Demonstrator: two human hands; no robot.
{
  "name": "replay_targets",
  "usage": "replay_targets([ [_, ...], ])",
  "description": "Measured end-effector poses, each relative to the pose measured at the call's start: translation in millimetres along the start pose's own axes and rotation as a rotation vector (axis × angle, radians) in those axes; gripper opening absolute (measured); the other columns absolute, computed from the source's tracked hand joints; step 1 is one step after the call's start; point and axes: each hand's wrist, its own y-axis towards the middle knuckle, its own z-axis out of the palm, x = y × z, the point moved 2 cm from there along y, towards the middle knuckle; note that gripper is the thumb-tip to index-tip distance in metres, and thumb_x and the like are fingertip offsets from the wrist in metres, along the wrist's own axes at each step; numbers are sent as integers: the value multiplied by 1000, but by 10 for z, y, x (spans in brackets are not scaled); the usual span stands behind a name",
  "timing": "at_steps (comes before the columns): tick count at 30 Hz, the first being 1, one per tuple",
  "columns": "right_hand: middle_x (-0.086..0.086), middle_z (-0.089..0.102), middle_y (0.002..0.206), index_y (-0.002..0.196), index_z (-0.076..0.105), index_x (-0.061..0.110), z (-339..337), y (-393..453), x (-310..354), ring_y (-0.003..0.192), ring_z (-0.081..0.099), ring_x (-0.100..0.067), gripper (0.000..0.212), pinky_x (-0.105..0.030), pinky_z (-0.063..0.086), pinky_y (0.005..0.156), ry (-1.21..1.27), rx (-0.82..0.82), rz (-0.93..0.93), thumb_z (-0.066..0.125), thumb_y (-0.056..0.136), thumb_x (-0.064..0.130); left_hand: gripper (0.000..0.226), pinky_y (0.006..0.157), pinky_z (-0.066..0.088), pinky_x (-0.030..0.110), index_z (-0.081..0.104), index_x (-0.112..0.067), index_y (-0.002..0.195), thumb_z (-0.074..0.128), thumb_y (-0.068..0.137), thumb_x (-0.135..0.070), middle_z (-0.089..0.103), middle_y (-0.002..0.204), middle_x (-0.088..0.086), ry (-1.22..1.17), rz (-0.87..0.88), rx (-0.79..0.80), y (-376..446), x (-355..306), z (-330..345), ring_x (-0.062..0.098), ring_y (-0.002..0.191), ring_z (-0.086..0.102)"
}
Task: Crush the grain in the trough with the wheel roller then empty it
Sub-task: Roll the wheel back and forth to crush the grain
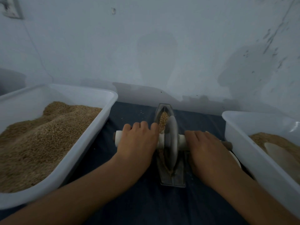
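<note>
Crushing stage: wheel roller [170, 140] standing upright in trough [168, 143] on dark tabletop [129, 200], between two tubs.
Hands: left hand [138, 140] and right hand [206, 148] both curled over the axle handle [119, 138].
Grain [162, 120]: heaped at trough's far end.
Risk: uneven push likely tilting wheel, spilling grain.

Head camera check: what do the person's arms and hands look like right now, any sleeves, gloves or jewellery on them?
Both forearms are bare as far as the frame shows, with no sleeve edge in view. The left hand and the right hand wear no gloves, and no rings, watch or bracelets show on the fingers or wrists. Dim light and slight blur hide finer marks.
</note>
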Motion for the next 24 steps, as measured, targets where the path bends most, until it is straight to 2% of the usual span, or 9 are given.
replay_targets([
  [2, -9, 66, 89, 103, 66, 9, 31, 13, -11, 78, 62, -28, 50, -45, 51, 85, -13, -24, -6, 85, 57, 5, 45, 87, 37, 38, 36, -20, 115, 69, 83, -25, 51, 115, 4, -10, 5, -6, -16, 8, 3, 25, 104, 52],
  [5, -5, 62, 108, 123, 57, 14, 172, 144, -59, 97, 57, -25, 47, -38, 38, 101, -26, 12, -9, 72, 79, 13, 45, 82, 34, 37, 36, -21, 112, 69, 82, -24, 53, 113, 4, -17, 4, -20, 58, 27, 72, 24, 102, 53],
  [7, -3, 61, 113, 130, 52, 16, 287, 286, -123, 101, 55, -23, 47, -36, 33, 104, -12, 9, -10, 66, 85, 15, 47, 79, 32, 36, 37, -21, 111, 71, 80, -22, 54, 111, 3, -11, 4, -28, 173, 49, 152, 24, 100, 54],
  [11, 0, 62, 110, 125, 50, 19, 451, 652, -249, 97, 59, -21, 36, -32, 37, 91, -22, 18, 31, 59, 90, 20, 51, 80, 35, 37, 39, -20, 114, 73, 77, -19, 56, 111, 3, 5, 9, -48, 508, 103, 326, 25, 100, 56],
  [14, -4, 63, 114, 129, 46, 17, 527, 938, -368, 100, 61, -26, 46, -35, 42, 83, -64, 70, 43, 62, 87, 20, 44, 80, 35, 38, 40, -20, 114, 69, 81, -19, 59, 110, 4, -6, -13, -66, 760, 136, 412, 27, 100, 58],
  [18, -8, 62, 123, 145, 37, 17, 577, 1203, -481, 109, 61, -29, 63, -38, 48, 86, -34, 79, 33, 64, 88, 22, 42, 79, 32, 38, 41, -20, 117, 66, 83, -16, 61, 111, 4, -32, -26, -90, 962, 175, 480, 28, 102, 58],
  [21, -7, 64, 123, 146, 37, 18, 595, 1264, -508, 108, 63, -30, 63, -39, 49, 86, -16, 41, 43, 64, 90, 27, 37, 80, 33, 39, 43, -20, 116, 63, 86, -17, 63, 110, 4, -49, -39, -104, 1021, 176, 486, 29, 103, 59],
  [24, -7, 65, 118, 139, 42, 17, 602, 1206, -492, 106, 63, -29, 56, -38, 48, 84, -23, 60, 54, 63, 89, 25, 37, 80, 34, 39, 43, -20, 118, 62, 87, -18, 62, 110, 4, -43, -29, -119, 980, 159, 472, 29, 102, 59],
])
